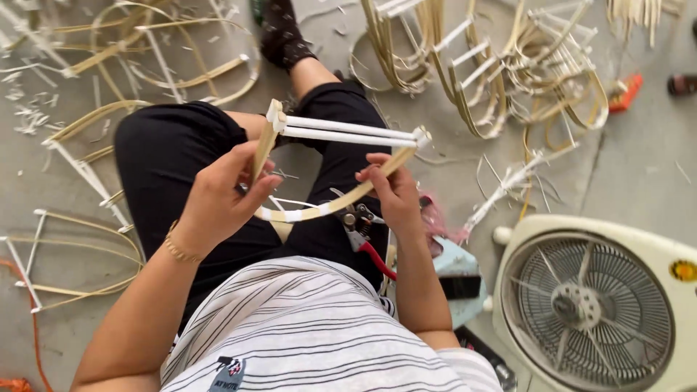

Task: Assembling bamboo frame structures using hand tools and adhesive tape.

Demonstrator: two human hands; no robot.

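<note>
- Two hands are working one bamboo frame over the lap, person sitting on the floor w/ legs in black trousers.
- Left hand (218, 196) is gripping the frame's (330, 207) left upright strip, fingers (255, 183) curled & pressed round it, thumb on top.
- Right hand (396, 194) is pinching the curved strip at the frame's right end, fingers (377, 174) pressed together on it, just below the taped corner.
- Frame is sitting in mid-air above the thighs: two white rods (348, 131) running across the top, curved strip bowing underneath, white tape wraps (290, 215) showing on the lower curve and at both top corners.
- Judging progress: shape looks closed & corners bound, so this piece seems mostly built; hands appear to be checking or tightening the joints. Can't tell if more tape is needed.
- Pruning shears (359, 229) w/ red handles are lying on the lap, touching neither hand.
- Finished-looking frames are piling up toward the floor's far right (501, 80); more frames are lying along the left edge (80, 247) & far left (174, 65), so many pieces seem done.
- Off-cut slivers (29, 109) are littering the far left corner.
- White fan (595, 305) is standing at the near right corner, a light blue box (454, 265) just beside the right hip.
</note>
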